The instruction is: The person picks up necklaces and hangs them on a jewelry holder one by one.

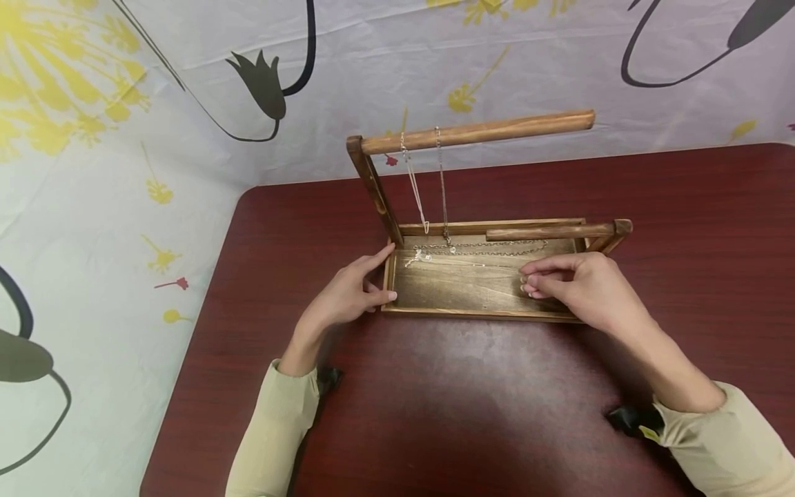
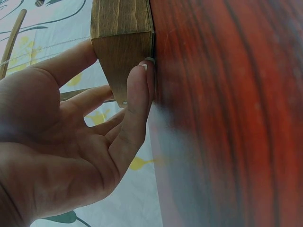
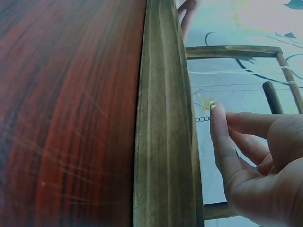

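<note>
A wooden jewelry stand point(image 1: 459, 312), a shallow tray with two bars above it, sits on the dark red table. My left hand point(image 1: 348, 293) holds the tray's left end, thumb at the front corner and forefinger near the back one. Over the tray's right part, my right hand point(image 1: 580, 283) pinches a thin chain necklace point(image 1: 497, 266) between thumb and fingertips; the necklace runs left across the tray. From the upper bar point(image 1: 497, 131) hang a pale necklace point(image 1: 415, 183) and a darker chain necklace point(image 1: 443, 183). Chain links point(image 3: 202, 119) show beside the right fingertips in the right wrist view.
The shorter lower bar point(image 1: 549, 232) juts left from a post point(image 1: 611, 238) at the stand's right end, close behind my right hand. Table surface point(image 1: 459, 400) extends in front of the tray. A patterned cloth point(image 1: 373, 62) hangs behind the table.
</note>
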Motion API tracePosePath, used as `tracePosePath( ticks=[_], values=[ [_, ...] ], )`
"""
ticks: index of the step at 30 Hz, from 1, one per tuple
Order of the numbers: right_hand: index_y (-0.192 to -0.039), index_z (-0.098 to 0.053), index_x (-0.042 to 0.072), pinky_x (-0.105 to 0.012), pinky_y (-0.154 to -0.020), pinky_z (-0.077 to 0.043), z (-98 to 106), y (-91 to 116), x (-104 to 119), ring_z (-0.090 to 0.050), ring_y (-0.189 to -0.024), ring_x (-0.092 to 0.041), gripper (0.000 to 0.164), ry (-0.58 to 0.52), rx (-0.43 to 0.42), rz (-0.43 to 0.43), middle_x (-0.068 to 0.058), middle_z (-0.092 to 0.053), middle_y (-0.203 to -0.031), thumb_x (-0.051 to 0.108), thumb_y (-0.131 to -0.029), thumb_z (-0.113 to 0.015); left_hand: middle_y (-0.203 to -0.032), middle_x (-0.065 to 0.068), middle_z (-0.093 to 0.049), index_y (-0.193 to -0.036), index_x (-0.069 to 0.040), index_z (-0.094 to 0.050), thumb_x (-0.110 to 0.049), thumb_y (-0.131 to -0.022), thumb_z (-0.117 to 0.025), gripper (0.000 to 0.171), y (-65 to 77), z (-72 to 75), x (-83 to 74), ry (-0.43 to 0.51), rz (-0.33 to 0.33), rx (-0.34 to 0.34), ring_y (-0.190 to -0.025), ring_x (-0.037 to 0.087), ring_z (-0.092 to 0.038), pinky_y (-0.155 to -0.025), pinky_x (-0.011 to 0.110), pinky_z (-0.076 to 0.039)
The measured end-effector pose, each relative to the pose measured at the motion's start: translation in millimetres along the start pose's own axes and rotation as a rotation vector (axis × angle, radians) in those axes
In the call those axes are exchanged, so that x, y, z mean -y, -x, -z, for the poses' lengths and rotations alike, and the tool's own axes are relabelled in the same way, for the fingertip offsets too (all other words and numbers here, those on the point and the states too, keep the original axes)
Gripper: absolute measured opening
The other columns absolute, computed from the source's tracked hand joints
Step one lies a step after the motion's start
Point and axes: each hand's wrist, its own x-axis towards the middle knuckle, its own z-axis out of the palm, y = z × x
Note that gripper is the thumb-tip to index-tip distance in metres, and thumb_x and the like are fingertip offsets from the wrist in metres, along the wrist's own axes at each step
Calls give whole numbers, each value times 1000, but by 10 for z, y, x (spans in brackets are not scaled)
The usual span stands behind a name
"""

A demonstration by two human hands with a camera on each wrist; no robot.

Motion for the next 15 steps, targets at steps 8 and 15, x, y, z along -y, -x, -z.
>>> tracePosePath(
  ticks=[8,15],
  values=[
    [-108,-77,16,-21,-62,-49,30,27,59,-71,-75,-9,28,-38,20,-18,1,-76,-84,38,-91,-73,-146,9,-42,-158,-31,-26,-22,-91,-74,83,-5,1,1,-23,7,-2,-77,8,-69,-66,31,-53],
    [-98,-78,22,-23,-58,-43,60,69,129,-63,-72,-4,19,34,-24,0,4,-74,-85,38,-89,-75,-147,9,-42,-158,-31,-26,-22,-92,-74,83,0,3,-6,-24,3,-2,-76,8,-69,-67,31,-53]
  ],
)
